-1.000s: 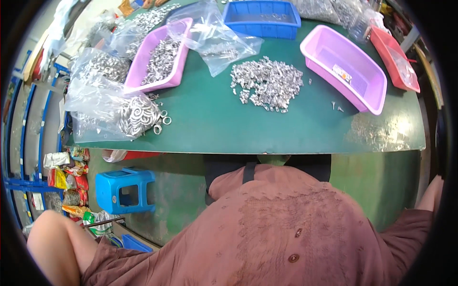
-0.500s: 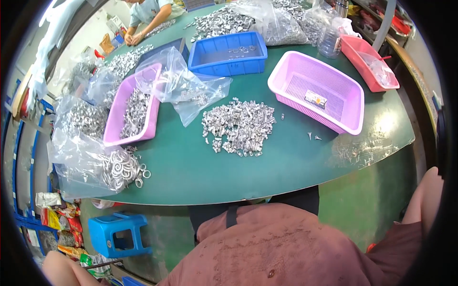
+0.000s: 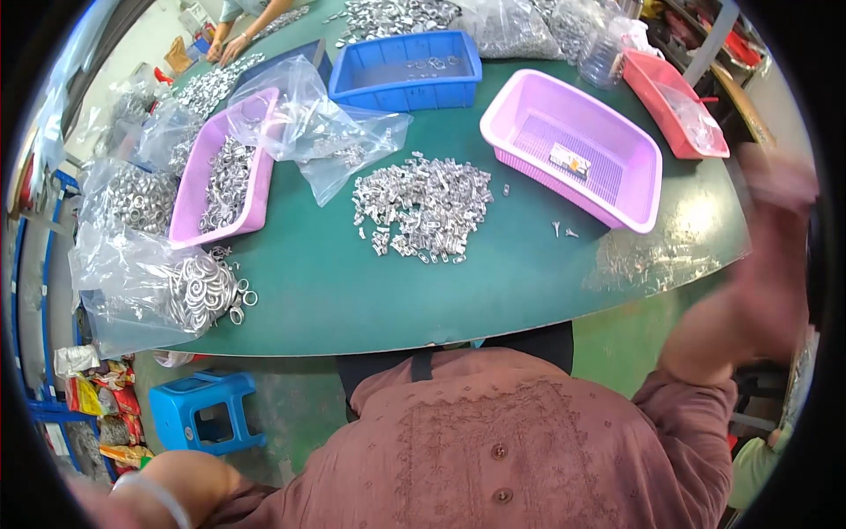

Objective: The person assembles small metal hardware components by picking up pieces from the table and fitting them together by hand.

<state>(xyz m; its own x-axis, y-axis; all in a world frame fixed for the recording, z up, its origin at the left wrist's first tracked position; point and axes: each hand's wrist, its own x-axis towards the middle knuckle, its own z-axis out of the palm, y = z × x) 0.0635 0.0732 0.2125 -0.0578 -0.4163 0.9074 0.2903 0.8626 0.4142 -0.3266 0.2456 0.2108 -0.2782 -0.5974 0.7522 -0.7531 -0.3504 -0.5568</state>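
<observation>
My right hand (image 3: 780, 185) is raised at the far right rim, beyond the table's right end and near the red tray. Motion smears its fingers, so their state is unclear. At the lower left, my left hand (image 3: 97, 504) shows only as a blur past a pale bracelet (image 3: 159, 495), its fingers not discernible. Neither hand touches anything on the table. In the middle of the green table (image 3: 370, 304) lies a pile of small silvery metal parts (image 3: 423, 207). Right of it stands a pink-purple basket (image 3: 617, 141) with a small label card (image 3: 569, 161) inside.
A purple basket (image 3: 182, 198) of metal parts stands left, a plastic bag (image 3: 339, 150) over its edge. Silvery rings (image 3: 207, 291) spill from a bag. Behind are a blue bin (image 3: 405, 88) and red tray (image 3: 648, 79). A co-worker's hands (image 3: 227, 48) are far left; a blue stool (image 3: 207, 410) is below.
My right arm has swung up into view at the right, and my left forearm has come in further at the lower left. The whole view has shifted slightly; the table's things stay put.
</observation>
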